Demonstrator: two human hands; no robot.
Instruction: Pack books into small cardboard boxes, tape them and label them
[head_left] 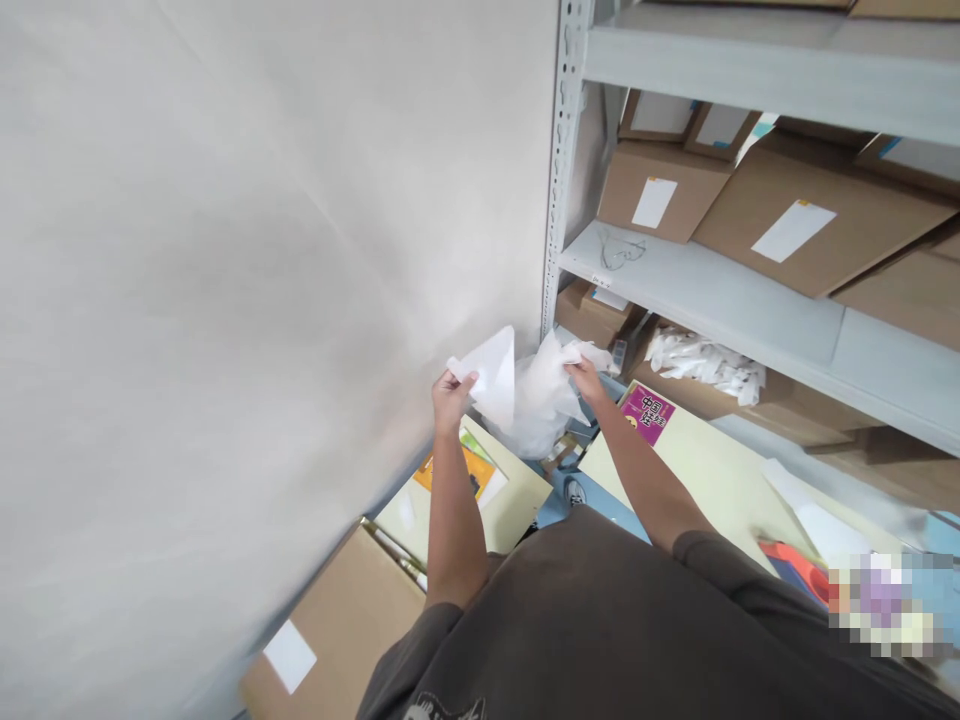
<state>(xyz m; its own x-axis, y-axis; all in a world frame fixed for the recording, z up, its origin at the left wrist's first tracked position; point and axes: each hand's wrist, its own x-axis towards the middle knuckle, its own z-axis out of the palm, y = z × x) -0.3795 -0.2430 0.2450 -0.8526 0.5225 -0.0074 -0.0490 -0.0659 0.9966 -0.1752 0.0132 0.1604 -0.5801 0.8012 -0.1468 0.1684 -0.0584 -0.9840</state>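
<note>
In front of me, my left hand (452,396) pinches a white sheet of paper (491,375), which bends upward beside the grey wall. My right hand (586,380) is closed on the upper edge of crumpled white material (553,362), either thin paper or plastic. Below and between the hands hangs a translucent white plastic bag (536,415). Where the bag ends and the crumpled piece begins, I cannot tell. An orange booklet (474,468) lies on a pale yellow surface under my left forearm. Near my right forearm is a purple-covered book (649,415).
A grey metal shelf rack (566,150) rises on the right, loaded with cardboard boxes (664,190). White crumpled strips (705,365) fill a box on the lower shelf. Another cardboard box (337,610) sits at lower left along the wall (262,250). A pale yellow tabletop (712,460) extends right.
</note>
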